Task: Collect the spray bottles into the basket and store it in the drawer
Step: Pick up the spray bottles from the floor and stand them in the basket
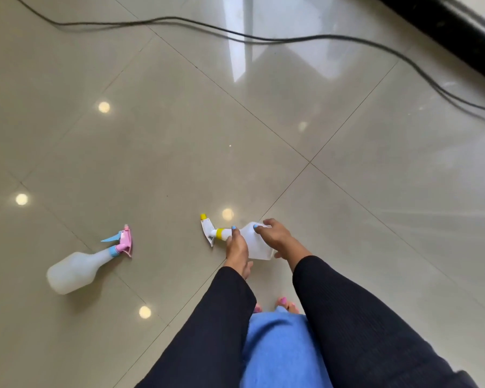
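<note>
A white spray bottle with a yellow collar and nozzle [256, 242] is just above the floor, nozzle pointing left. My left hand [237, 249] grips it at the neck and my right hand [276, 238] wraps over its body. A second translucent spray bottle with a pink and blue trigger head [76, 268] lies on its side on the floor to the left, apart from both hands. No basket or drawer is in view.
The floor is glossy beige tile [165, 135] with light reflections. A black cable [235, 35] snakes across the far side toward a dark object [459, 32] at the top right. My feet [284, 303] stand just below the held bottle.
</note>
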